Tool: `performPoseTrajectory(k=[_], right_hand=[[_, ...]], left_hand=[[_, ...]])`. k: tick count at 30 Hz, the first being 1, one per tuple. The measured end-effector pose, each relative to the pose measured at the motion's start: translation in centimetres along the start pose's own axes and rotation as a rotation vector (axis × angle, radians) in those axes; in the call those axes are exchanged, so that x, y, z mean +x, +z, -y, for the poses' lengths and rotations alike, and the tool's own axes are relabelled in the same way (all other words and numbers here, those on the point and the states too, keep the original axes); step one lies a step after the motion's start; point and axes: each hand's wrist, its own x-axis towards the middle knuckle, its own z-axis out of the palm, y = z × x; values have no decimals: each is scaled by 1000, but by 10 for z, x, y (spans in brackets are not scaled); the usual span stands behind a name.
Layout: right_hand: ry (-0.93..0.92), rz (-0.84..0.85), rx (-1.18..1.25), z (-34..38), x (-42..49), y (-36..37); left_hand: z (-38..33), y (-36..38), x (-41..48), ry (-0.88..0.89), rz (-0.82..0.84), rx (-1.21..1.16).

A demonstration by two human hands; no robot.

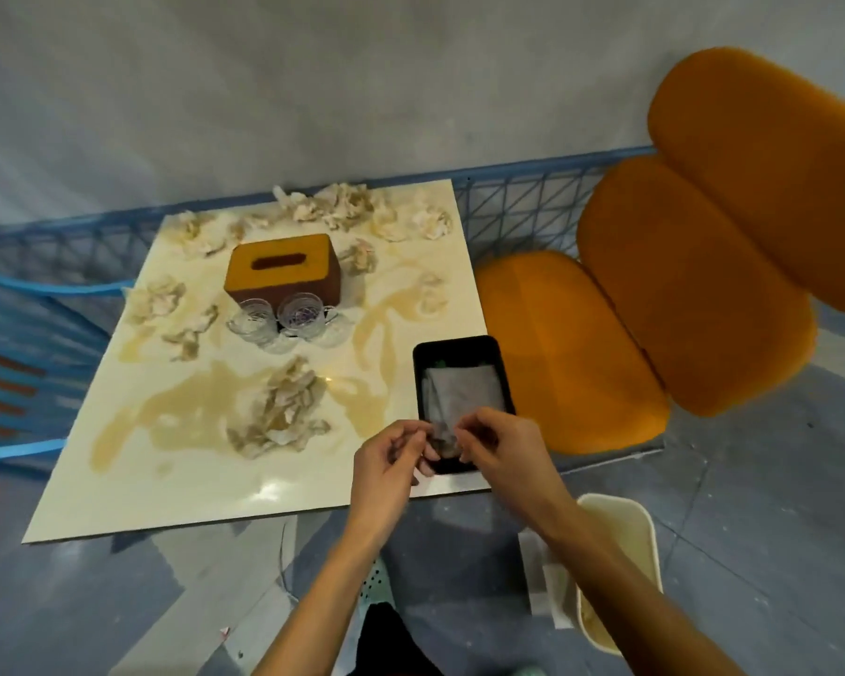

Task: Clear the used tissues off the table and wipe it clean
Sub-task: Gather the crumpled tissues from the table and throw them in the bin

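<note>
Grey cloth (pixel 442 431), soft and limp, is pinched at its near edge by left hand (pixel 391 461) and right hand (pixel 501 444) at lower centre; soggy tissues (pixel 279 412) likely tear, so grasp whole clumps.

The cream table (pixel 284 490) bears crumpled tissues (pixel 281 412), tissue box (pixel 284 268), glasses (pixel 284 317), black tray (pixel 462 383), brownish spills (pixel 181 417).

Soft dim light, table (pixel 264 495) glare, wide-angle edge warp.

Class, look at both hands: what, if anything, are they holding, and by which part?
Both the left hand and right hand pinch the near edge of a grey cloth lying in the black tray.
</note>
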Motion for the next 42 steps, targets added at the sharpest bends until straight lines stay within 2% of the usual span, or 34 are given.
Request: performPoseTrajectory(k=[13,17,21,24,32,39,42], right_hand=[[167,128,-20,50,101,145],[208,207,-90,54,134,185],[243,296,-158,50,154,214],[272,396,-189,44,159,228],[269,476,-368,29,160,259],[203,557,-574,21,163,280],[215,523,-533,20,164,281]], left_hand=[[32,-190,91,-72,19,131],[73,-243,120,-43,11,446],[115,-275,131,46,169,872],[134,-286,140,72,197,986],[138,-299,149,147,126,777],[108,-304,147,-54,-11,428],[94,-302,147,-131,-34,335]])
